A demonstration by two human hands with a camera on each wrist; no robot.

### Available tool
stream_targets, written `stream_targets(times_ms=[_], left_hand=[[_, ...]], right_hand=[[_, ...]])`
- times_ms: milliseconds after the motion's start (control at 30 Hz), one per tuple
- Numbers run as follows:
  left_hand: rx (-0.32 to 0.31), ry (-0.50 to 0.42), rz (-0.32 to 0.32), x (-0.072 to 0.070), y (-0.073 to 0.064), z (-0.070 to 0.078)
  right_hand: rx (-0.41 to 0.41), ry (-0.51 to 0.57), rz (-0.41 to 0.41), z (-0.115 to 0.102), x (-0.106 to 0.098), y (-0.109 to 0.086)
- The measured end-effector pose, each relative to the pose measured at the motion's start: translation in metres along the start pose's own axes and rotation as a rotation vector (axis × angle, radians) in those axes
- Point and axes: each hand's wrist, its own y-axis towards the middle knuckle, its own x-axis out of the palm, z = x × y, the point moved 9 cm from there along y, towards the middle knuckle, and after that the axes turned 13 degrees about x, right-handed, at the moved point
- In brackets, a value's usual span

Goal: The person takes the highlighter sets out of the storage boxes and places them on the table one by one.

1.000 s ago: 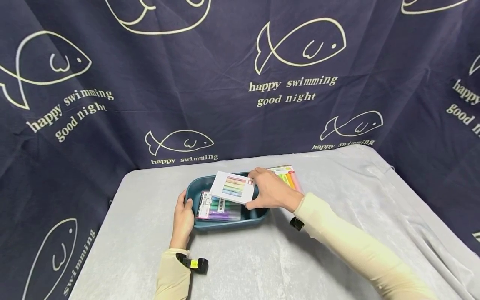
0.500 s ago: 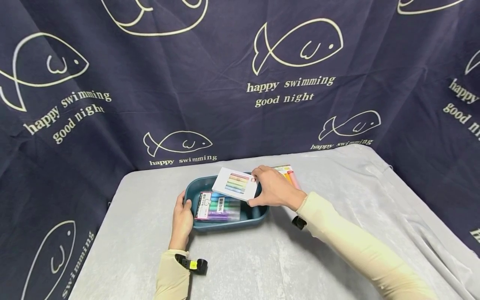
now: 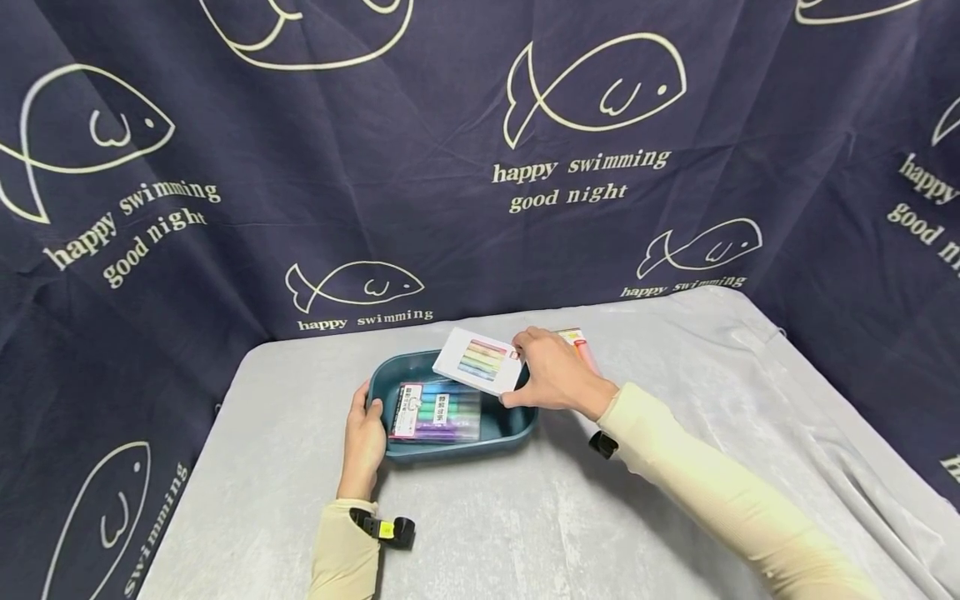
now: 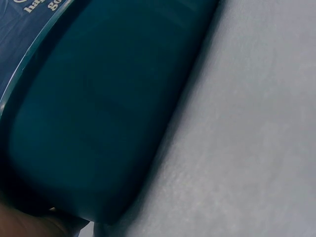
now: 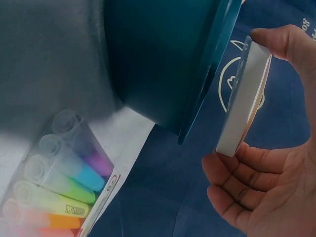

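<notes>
Two bare hands are at one deep teal plastic tray with rounded corners (image 3: 453, 452), set on a tabletop (image 3: 465, 533) covered in pale grey cloth. The left hand (image 3: 364, 442) has its grip closed on the tray's left end, thumb over the rim. The right hand (image 3: 558, 371) holds one flat white box with a panel of pastel stripes (image 3: 480, 360), its grip pinching it between thumb and fingertips; the box is tilted above the tray's far right part, apart from it. Inside the tray, toward the left, lies one clear pack of blue, green and purple markers (image 3: 438, 412), too small to count. Beside the tray's right end, partly behind the right hand, lies one clear pack of thick highlighters (image 5: 59, 177), at least six of them showing. Behind hangs one navy cloth (image 3: 450, 208) with three white fish outlines visible whole
</notes>
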Motion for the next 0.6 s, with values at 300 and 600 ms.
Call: stream_targets(times_ms=[300,600], left_hand=[[0.01,0.013,0.003,-0.002,0.0,0.002],[0.002,0.005,0.007,-0.002,-0.002,0.0]], right_hand=[[0.064,0.022,0.041,0.011,-0.01,0.001],[0.096,0.078,0.048,0.022,-0.016,0.002]])
